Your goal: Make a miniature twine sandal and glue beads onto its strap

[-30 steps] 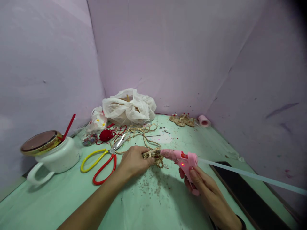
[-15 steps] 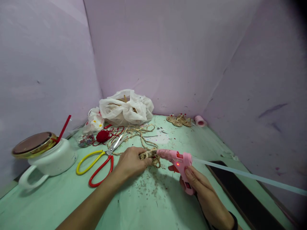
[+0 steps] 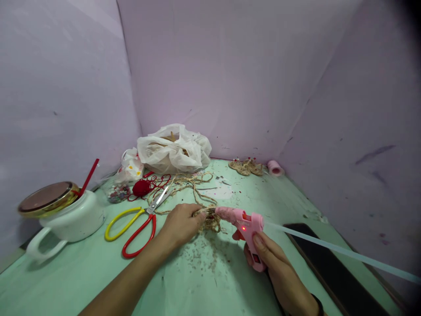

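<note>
My left hand [image 3: 182, 223] pinches a small bundle of jute twine [image 3: 210, 220] against the green table [image 3: 204, 281]. My right hand [image 3: 276, 267] grips a pink hot glue gun [image 3: 245, 228] by its handle. The gun's nozzle points left and touches the twine by my left fingers. Its red light is on. A long clear glue stick [image 3: 345, 254] juts from the gun's back toward the right. More loose jute twine [image 3: 192, 182] trails away toward the back.
Scissors with a yellow and a red handle [image 3: 134, 224] lie left of my hand. A white mug with a gold lid [image 3: 61, 215] stands far left. Red yarn [image 3: 141, 187], a white plastic bag [image 3: 174, 149], small jute pieces [image 3: 246, 166], a pink roll [image 3: 273, 167] and a black phone [image 3: 332, 267] surround them.
Both hands stay at the twine; the glue gun's nozzle has crept slightly left along the bundle. The view has shifted a little.
</note>
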